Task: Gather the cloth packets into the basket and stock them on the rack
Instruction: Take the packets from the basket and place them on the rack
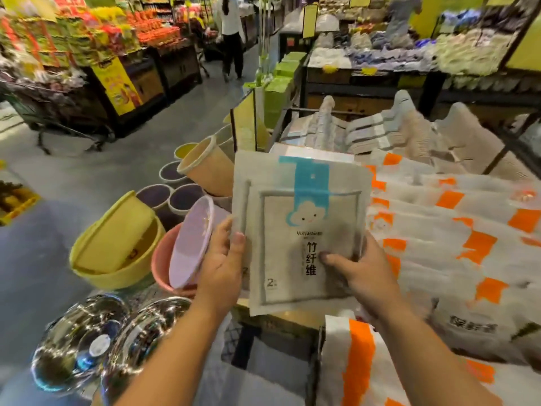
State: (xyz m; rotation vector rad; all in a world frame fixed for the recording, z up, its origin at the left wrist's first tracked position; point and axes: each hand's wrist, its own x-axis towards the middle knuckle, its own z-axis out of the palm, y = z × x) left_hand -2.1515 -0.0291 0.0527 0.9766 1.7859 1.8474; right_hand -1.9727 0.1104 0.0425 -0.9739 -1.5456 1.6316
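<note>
Forearms reach in, left hand [221, 260] pinching the left edge and right hand [364, 269] gripping the lower right of the cloth packets [304, 227], upright, long axis vertical, the rack [504, 151] just right.

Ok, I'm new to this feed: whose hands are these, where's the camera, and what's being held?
There is no machine here. One camera, worn on a person's head, looks down at their own bare hands in a shop aisle. The left hand and right hand together hold up blue packets, with thumbs on the front and the other fingers hidden behind. At least two show, one offset behind the other. To the right lie rows of orange packets. To the left sit a yellow basin, a pink basin and steel bowls.
</note>
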